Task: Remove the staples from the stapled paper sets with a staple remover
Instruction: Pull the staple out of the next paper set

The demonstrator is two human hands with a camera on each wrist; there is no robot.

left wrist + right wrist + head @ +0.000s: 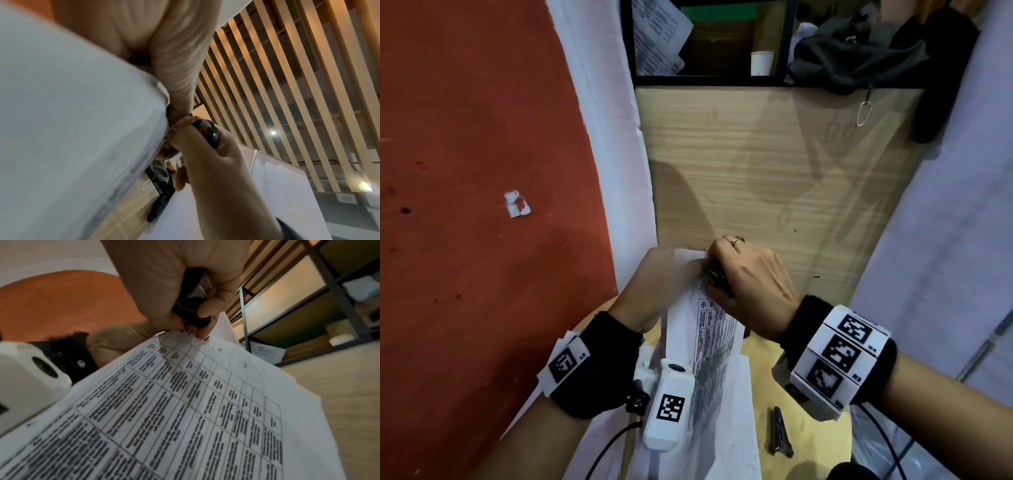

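A stapled paper set [709,329] printed with a table is lifted off the table, its far corner raised. My left hand [654,284] grips that corner from the left and underneath; in the left wrist view the set [72,129] fills the left side. My right hand [743,274] grips a black staple remover [719,275] pressed against the same corner. In the right wrist view the staple remover [191,308] sits between thumb and fingers at the top edge of the set [185,402]. The staple itself is hidden.
More white sheets [736,428] lie on the round yellow table [818,404] under the set. A dark pen-like tool [779,431] lies on the table to the right. A wooden cabinet [774,164] stands ahead, with a white cup [761,62] on its shelf.
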